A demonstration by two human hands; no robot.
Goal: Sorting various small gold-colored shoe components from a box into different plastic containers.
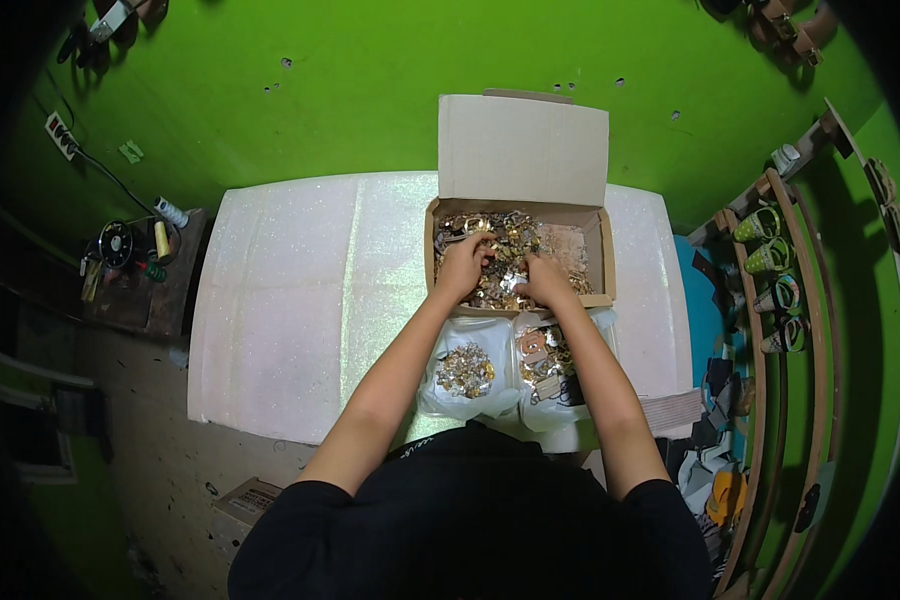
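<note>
An open cardboard box [597, 240] holds a heap of small gold and silver metal pieces [505, 230], which look like buckles and shoe trims. My left hand [462, 268] reaches into its left half, fingers curled down onto the heap; whatever they pinch is too small to make out. My right hand [545, 280] lies over the front middle of the heap, thumb and forefinger apart, beside a silvery piece [513, 282]. Close to me, a plastic-lined container [440, 402] bears gold and silver bits. To its right, another lined container [542, 413] holds larger mixed pieces, partly behind my right forearm.
The box's raised lid [523, 148] stands toward the green wall. A pale glittery sheet covers the table [280, 300]. At left is a small stand [160, 300] with thread spools. Along the right runs a wooden rack [810, 300] with green sandals, above scattered scraps.
</note>
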